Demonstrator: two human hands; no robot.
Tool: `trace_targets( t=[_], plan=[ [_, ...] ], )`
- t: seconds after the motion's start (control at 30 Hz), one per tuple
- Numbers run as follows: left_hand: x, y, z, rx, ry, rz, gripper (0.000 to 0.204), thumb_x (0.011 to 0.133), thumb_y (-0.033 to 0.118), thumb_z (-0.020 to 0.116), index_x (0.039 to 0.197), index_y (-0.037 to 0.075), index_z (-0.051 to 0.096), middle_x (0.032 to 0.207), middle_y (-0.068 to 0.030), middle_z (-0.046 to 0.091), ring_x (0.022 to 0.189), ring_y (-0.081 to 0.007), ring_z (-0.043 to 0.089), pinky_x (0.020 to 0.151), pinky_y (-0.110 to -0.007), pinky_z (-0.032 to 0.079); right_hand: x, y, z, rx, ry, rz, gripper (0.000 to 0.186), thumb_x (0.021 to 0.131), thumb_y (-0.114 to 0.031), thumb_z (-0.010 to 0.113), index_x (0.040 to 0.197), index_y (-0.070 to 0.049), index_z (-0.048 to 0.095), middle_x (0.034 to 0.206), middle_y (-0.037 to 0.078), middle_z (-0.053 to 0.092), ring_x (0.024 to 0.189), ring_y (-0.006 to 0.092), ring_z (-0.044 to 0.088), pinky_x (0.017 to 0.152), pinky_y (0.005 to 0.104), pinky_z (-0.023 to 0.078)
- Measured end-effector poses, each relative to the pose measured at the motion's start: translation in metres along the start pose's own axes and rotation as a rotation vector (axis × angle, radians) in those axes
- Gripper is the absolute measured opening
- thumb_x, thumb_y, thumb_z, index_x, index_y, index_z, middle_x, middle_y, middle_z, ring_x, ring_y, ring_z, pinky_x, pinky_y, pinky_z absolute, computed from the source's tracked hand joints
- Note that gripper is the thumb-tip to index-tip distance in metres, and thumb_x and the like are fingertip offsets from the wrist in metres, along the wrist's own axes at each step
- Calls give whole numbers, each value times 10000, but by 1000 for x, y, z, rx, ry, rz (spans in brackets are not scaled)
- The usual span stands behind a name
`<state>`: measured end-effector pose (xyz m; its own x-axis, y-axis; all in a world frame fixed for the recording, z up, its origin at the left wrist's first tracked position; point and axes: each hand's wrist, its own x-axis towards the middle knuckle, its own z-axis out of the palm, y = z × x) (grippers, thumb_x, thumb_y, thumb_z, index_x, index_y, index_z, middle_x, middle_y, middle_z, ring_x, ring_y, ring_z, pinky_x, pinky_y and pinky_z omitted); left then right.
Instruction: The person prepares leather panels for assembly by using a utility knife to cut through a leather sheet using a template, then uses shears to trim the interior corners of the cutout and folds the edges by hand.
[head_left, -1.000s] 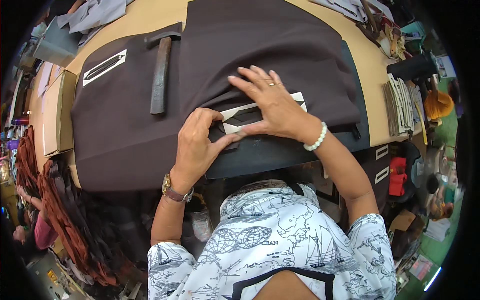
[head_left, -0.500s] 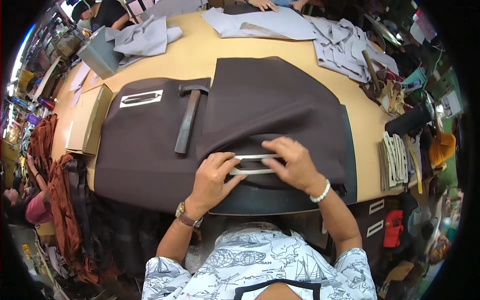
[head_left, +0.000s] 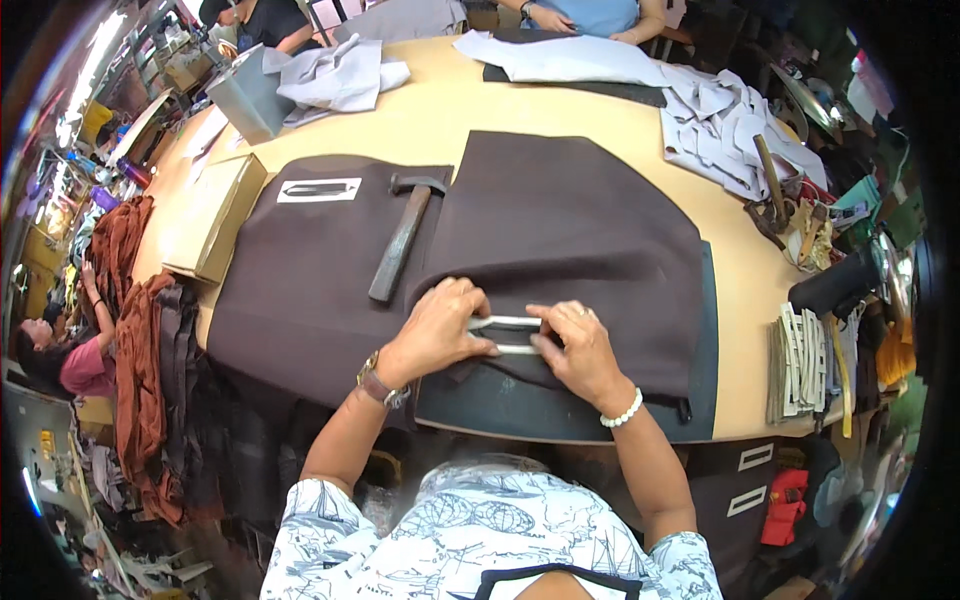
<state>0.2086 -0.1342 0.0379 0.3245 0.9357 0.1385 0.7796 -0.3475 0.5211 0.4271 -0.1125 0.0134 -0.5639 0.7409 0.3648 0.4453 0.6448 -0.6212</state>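
A white slotted rectangular frame lies on the right-hand dark brown panel, near the table's front edge. My left hand is closed on its left end, fingertips on the upper strip and thumb at the lower strip. My right hand pinches the right end the same way. Between the strips, dark brown material shows. The panel rises in a fold just beyond my fingers. Under its near edge is a dark flat mat. Left of my hands, a hammer rests on another brown panel.
A second white slotted frame lies on the left panel. A cardboard box and grey metal container stand at left. Grey pieces are heaped at far right, above stacked white frames. Other people work around the table.
My right hand's fingers have come down and closed on the frame's right end. The left hand keeps its hold. The whole view has shifted a little.
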Motion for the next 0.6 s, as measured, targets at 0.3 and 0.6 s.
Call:
trace_targets(
  t=[0.3,0.6],
  plan=[
    [-2,8,-6,-17,3,-91,581,613,240,797,1085,-3,560,983,-131,559,984,-277,525,869,-360,419,-2,21,-4,59,243,182,371,798,80,394,1143,14,513,990,163,591,960,315,563,861,388,435],
    [-24,-13,-10,101,104,-102,376,755,179,680,1062,-16,586,1112,-142,560,1055,-296,514,897,-376,418,-3,23,-7,110,230,244,407,776,75,403,1165,13,508,1031,152,594,997,302,550,901,384,418]
  ],
)
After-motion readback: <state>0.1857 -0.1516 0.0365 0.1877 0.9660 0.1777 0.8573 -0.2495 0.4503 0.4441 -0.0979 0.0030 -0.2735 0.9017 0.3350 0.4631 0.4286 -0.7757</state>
